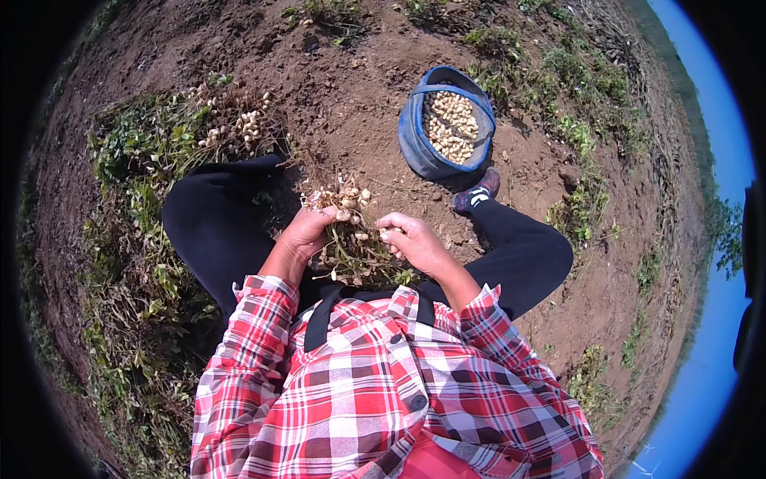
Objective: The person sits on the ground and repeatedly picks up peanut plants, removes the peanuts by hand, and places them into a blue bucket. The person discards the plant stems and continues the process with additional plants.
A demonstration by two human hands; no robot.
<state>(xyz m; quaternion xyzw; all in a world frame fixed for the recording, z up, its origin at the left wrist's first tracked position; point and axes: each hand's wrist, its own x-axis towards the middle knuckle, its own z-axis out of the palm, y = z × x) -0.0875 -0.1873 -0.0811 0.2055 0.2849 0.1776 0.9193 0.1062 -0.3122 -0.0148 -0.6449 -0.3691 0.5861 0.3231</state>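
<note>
My left hand (309,232) is closed around the root end of a pulled peanut plant (353,254), between my bent legs. Pale peanut pods (349,203) cluster on its roots, just past my left fingers. On the plant's right side is my right hand (413,239), with peanut pods (392,230) pinched between thumb and fingers; whether they are still attached to a stem cannot be told. Beyond my right foot stands a blue bucket (414,135) with a handle across its top, partly filled with picked peanuts (450,126).
A long heap of uprooted peanut plants (143,239) lies to my left, some with pods (248,124) showing at its far end. My right foot (479,190) rests against the soil near the bucket's base. Green plants (580,143) grow in a strip on the right.
</note>
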